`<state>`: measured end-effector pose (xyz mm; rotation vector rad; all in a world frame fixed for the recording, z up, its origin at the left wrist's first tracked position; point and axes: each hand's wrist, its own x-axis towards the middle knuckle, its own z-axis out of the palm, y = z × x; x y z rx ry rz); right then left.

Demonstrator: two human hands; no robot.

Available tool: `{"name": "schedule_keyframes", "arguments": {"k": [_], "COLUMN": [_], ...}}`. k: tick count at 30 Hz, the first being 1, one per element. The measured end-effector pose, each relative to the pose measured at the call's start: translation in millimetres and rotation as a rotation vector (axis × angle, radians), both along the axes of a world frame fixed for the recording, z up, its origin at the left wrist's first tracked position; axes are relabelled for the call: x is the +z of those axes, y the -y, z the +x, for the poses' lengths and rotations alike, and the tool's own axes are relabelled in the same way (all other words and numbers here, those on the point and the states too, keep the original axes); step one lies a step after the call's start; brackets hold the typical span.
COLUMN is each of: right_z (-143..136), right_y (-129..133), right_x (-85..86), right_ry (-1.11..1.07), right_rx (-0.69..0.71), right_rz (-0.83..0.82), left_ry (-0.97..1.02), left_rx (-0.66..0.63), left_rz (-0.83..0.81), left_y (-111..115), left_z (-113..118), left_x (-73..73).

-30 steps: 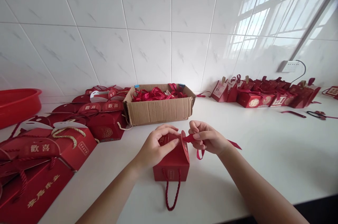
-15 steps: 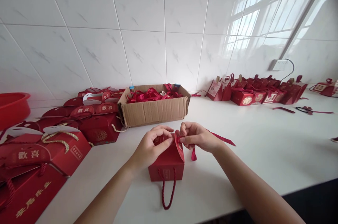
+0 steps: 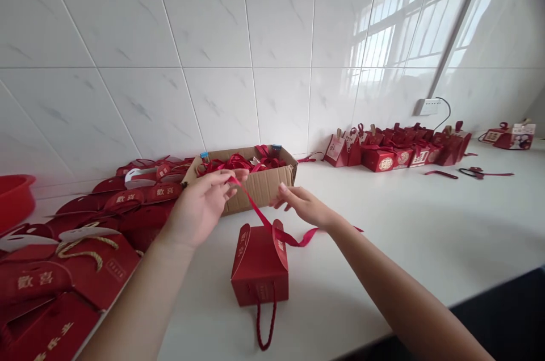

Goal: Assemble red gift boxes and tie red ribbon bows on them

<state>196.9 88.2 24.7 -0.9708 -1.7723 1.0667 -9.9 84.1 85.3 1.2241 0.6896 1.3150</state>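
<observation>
A small red gift box (image 3: 259, 256) stands on the white table, its top flaps curving upward and a twisted red cord handle (image 3: 267, 334) hanging down in front. Through the right flap runs a red ribbon (image 3: 254, 206), whose other end trails to the right over the table. My left hand (image 3: 203, 202) pinches the ribbon's upper end above the box's left side and draws it taut. Right of the flap, my right hand (image 3: 301, 203) hovers above the ribbon with fingers loosely apart and holds nothing that I can see.
Behind my hands, a cardboard box (image 3: 266, 188) holds many red ribbons. Red gift boxes (image 3: 91, 261) with cord handles crowd the left side, near a red basin (image 3: 15, 199). Finished-looking small boxes (image 3: 378, 159) line the wall at right, near a socket (image 3: 427, 106).
My left hand has moved up and left, pulling the ribbon through the box's right flap. My right hand has let go of the flap area and lifted slightly. The view has shifted right.
</observation>
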Motion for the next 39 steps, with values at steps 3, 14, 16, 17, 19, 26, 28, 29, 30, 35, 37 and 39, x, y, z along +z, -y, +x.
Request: {"name": "schedule_keyframes", "arguments": {"k": [3, 14, 16, 17, 19, 26, 28, 29, 30, 35, 37, 39], "right_z": [-13.4, -26.3, -18.5, -13.2, -0.3, 39.8, 40.2, 37.7, 33.5, -5.5, -21.9, -33.8], "right_y": [14.8, 48.2, 52.1, 53.3, 53.2, 43.9, 45.1, 45.9, 46.6, 40.0, 33.6, 27.5], "right_x": [39.1, 73.3, 76.0, 77.5, 80.2, 86.7, 87.8, 87.7, 87.0, 73.8, 65.6, 58.1], "right_ry": [-0.132, -0.312, -0.409, -0.446, -0.5, -0.609, -0.622, -0.617, -0.594, -0.157, 0.077, 0.269], "right_rx": [0.253, 0.239, 0.153, 0.109, 0.034, -0.085, -0.078, -0.062, -0.041, 0.183, 0.256, 0.275], "right_rz": [0.003, 0.161, 0.272, 0.332, 0.448, 0.522, 0.494, 0.475, 0.445, 0.152, 0.059, 0.024], "left_ry": [0.053, -0.619, -0.796, -0.845, -0.917, -1.077, -1.049, -1.021, -0.987, -0.791, -0.69, -0.624], "left_rx": [0.058, 0.459, 0.44, 0.41, 0.337, 0.256, 0.285, 0.294, 0.295, 0.222, 0.169, 0.129], "left_rz": [0.07, 0.186, 0.117, 0.085, 0.047, 0.063, 0.021, -0.009, -0.041, -0.193, -0.213, -0.211], "left_y": [13.0, 63.3, 66.4, 67.2, 67.8, 63.9, 61.8, 60.8, 60.0, 57.8, 57.7, 57.9], "left_z": [0.5, -15.2, -16.8, -16.0, -12.3, -6.8, -11.3, -14.1, -17.1, -31.7, -35.4, -37.4], "left_x": [15.4, -11.9, -18.2, -22.5, -32.4, -52.0, -50.8, -49.9, -49.3, -51.4, -53.1, -54.1]}}
